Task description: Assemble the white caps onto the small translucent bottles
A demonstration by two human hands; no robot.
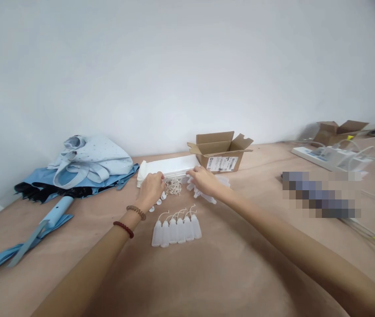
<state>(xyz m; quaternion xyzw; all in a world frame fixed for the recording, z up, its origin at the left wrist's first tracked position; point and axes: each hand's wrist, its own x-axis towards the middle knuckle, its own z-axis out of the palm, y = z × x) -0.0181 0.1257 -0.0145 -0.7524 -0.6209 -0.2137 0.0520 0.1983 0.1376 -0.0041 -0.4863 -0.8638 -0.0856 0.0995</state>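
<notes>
**Two bare hands at work among small translucent bottles and loose cords, in front of an open cardboard box**

Head view: the open cardboard box [222, 160], flaps up and a printed label on its front, stands on a brown tabletop [227, 273] by a pale wall; places below are given from it.

The left hand [152, 189] is to the box's left and a little nearer the viewer, its fingers curled inward. It is beside a tangle of pale cords [173, 186] and some small white discs [152, 209]; whether its fingertips meet, or clamp a cord or disc, I cannot tell.

The right hand [202, 180] is just in front of the box's left side, palm down, fingers bent, over a heap of loose translucent bottles [210, 199]. Its fingertips are partly hidden, so I cannot tell whether they are apart or gripping one.

Nearer the viewer than the box, and to its left, six translucent bottles with cords [173, 231] lie side by side in a row, cord ends pointing away. A flat white stack [170, 164] sits immediately left of the box. Farther left is a pale blue bag [91, 160] upon a blue umbrella [57, 211]; well right is a white power strip [326, 157].
</notes>
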